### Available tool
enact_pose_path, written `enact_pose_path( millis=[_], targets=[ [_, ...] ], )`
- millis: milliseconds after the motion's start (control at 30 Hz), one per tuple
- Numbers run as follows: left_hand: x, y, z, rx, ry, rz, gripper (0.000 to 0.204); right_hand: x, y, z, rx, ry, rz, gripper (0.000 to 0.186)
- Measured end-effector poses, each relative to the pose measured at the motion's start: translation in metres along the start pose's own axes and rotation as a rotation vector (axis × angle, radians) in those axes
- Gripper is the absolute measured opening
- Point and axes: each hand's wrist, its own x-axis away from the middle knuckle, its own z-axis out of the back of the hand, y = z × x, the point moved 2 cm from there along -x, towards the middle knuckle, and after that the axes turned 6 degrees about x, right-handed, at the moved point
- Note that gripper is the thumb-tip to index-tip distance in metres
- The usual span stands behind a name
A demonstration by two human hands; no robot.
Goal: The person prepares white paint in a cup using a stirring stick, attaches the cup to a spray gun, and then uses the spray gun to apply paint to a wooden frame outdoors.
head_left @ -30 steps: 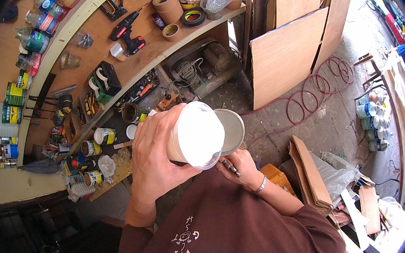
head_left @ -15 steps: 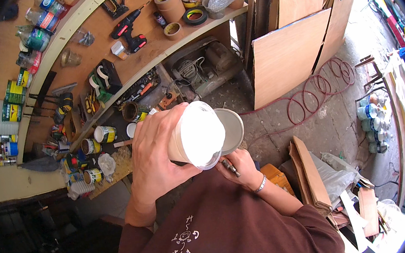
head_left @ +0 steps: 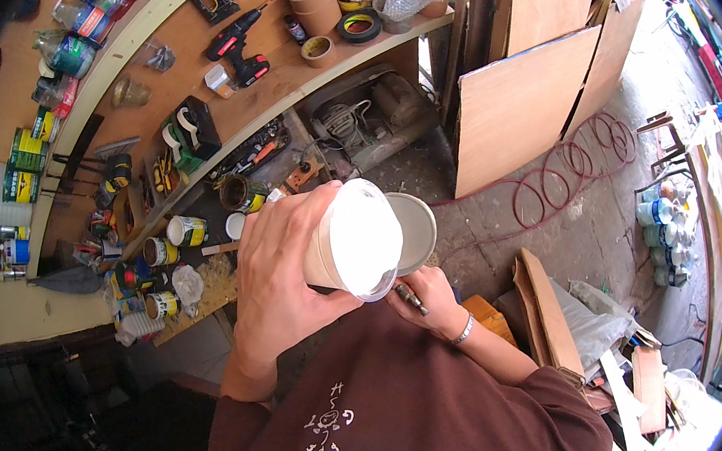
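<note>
My left hand (head_left: 282, 263) is wrapped round a clear plastic cup (head_left: 367, 238) full of white liquid, which looks like paint. The cup tilts to the right, its rim over the edge of a round, pale grey cup (head_left: 416, 231). That second cup appears to belong to a spray gun, whose metal hose fitting (head_left: 411, 297) sticks out below. My right hand (head_left: 433, 301) is closed round the spray gun beneath its cup; most of the gun's body is hidden. Whether liquid runs between the two cups cannot be seen.
A workbench (head_left: 275, 95) on the left carries a cordless drill (head_left: 233, 53), tape rolls and paint cans. A compressor (head_left: 360, 121) sits under it. Plywood sheets (head_left: 523, 105) lean ahead, with a red hose (head_left: 539, 182) coiled on the floor. Cardboard (head_left: 548, 316) and scraps lie at right.
The view has shifted slightly, so the surroundings appear a little displaced. Both hands keep their grips, and the clear cup stays tilted against the grey one.
</note>
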Motion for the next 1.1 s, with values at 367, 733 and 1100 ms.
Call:
enact_pose_path(
  millis=[367,733,1100],
  targets=[
    [-0.002,0.001,-0.003,-0.014,0.000,0.032,0.099,-0.004,0.006,0.003,-0.016,-0.015,0.020,0.032],
    [-0.007,0.007,-0.008,-0.037,0.020,0.056,0.097,-0.008,0.010,0.010,-0.034,-0.064,0.012,0.030],
    [0.024,-0.011,-0.030,0.201,0.224,0.220,0.099,-0.007,0.029,-0.003,-0.038,-0.099,0.043,0.029]
  ],
)
